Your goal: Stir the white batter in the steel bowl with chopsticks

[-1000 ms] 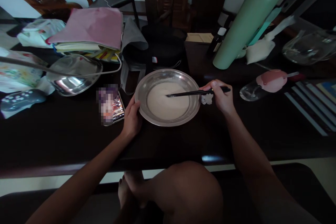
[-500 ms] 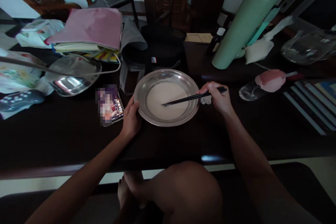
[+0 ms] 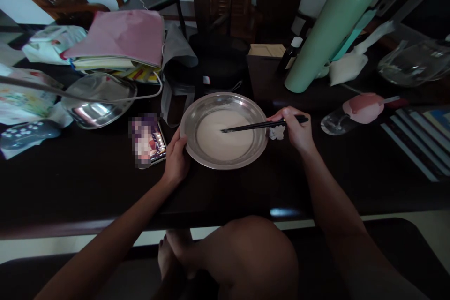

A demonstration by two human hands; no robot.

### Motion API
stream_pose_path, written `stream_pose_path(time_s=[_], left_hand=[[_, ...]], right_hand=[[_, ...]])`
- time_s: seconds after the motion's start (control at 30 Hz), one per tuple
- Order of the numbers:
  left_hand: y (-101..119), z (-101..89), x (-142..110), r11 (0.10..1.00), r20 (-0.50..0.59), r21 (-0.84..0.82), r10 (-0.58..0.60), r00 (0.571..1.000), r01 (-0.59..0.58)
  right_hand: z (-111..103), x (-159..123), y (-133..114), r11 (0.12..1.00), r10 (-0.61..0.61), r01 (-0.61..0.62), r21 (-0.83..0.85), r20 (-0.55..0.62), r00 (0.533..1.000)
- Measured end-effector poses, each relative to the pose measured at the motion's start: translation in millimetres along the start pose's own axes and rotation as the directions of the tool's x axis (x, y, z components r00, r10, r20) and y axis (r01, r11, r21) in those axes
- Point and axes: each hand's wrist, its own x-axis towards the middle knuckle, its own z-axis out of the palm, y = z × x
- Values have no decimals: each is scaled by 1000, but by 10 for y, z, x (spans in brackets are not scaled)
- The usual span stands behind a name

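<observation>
A wide metal bowl [image 3: 259,150] stands on the dark table, with a milky white liquid [image 3: 225,145] in its bottom. My left hand [image 3: 176,159] grips the bowl's left rim, thumb on the edge and the other fingers hidden beneath or behind the side. In my right hand [image 3: 296,131], beyond the right rim, is a pair of black chopsticks [image 3: 251,126]. They slant over the rim and their tips dip into the liquid near its middle. A crumpled white tissue [image 3: 277,132] lies between the bowl and my right hand.
Left of the bowl lies a lit phone [image 3: 151,143], with a second metal bowl [image 3: 100,108] and a game controller [image 3: 30,136] beyond. A green thermos [image 3: 326,37] and a dark bottle [image 3: 290,54] stand at the back right. Books [image 3: 418,140] and a pink-capped clear bottle [image 3: 362,108] lie right.
My right hand has shifted slightly to the right and the chopsticks lie flatter, their tips moved a little up and right in the liquid. My left hand and the bowl stay put.
</observation>
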Motion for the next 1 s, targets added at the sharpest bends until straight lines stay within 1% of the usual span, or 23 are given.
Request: stream_pose_path(time_s=[0.07, 0.2, 0.23, 0.37, 0.4, 0.5, 0.53, 0.57, 0.7, 0.73, 0.83, 0.87, 0.9, 1.0], left_hand=[[2, -2, 1, 1000, 1, -4, -12, 1000, 12], [4, -10, 1, 1000, 18, -4, 1, 1000, -1], [5, -12, -1, 1000, 23, -2, 0, 1000, 0], [6, -23, -6, 1000, 36, 24, 3, 999, -4], [5, -24, -6, 1000, 40, 29, 7, 999, -8], [-1, -23, 2, 1000, 42, 24, 13, 999, -14], [-4, -22, 5, 1000, 36, 20, 17, 999, -18], [-6, -19, 8, 1000, 31, 17, 19, 999, -20], [-8, -9, 7, 1000, 6, 8, 9, 1000, -9], [-6, -7, 5, 1000, 1, 6, 8, 1000, -8], [-1, -7, -2, 1000, -2, 6, 11, 1000, -11], [-2, -9, -2, 1000, 0, 6, 13, 1000, -13], [-4, -11, -2, 1000, 4, 2, 16, 1000, -16], [-16, -17, 4, 1000, 28, -7, 27, 999, -26]], right_hand=[[-6, -1, 9, 1000, 12, -12, 16, -14, 1000], [9, -8, 6, 1000, 17, -19, 24, 79, 997], [12, -8, 2, 1000, 10, -11, 15, 75, 997], [2, 1, -1, 1000, 5, -5, 12, -10, 1000], [0, 0, 1, 1000, 12, -12, 21, 0, 1000], [6, -6, 2, 1000, 21, -22, 16, 93, 995], [10, -8, 1, 1000, 16, -17, 5, 108, 994], [12, -8, 0, 1000, 10, -9, -5, 104, 995], [3, -5, 6, 1000, 1, -1, 11, 2, 1000], [0, -5, 8, 1000, 5, -5, 21, 9, 1000], [2, -9, 5, 1000, 7, -9, 20, 92, 996], [3, -9, 4, 1000, 4, -6, 11, 104, 995], [4, -8, 4, 1000, 1, -2, 4, 96, 995], [1, -2, 15, 1000, -5, 5, 14, 15, 1000]])
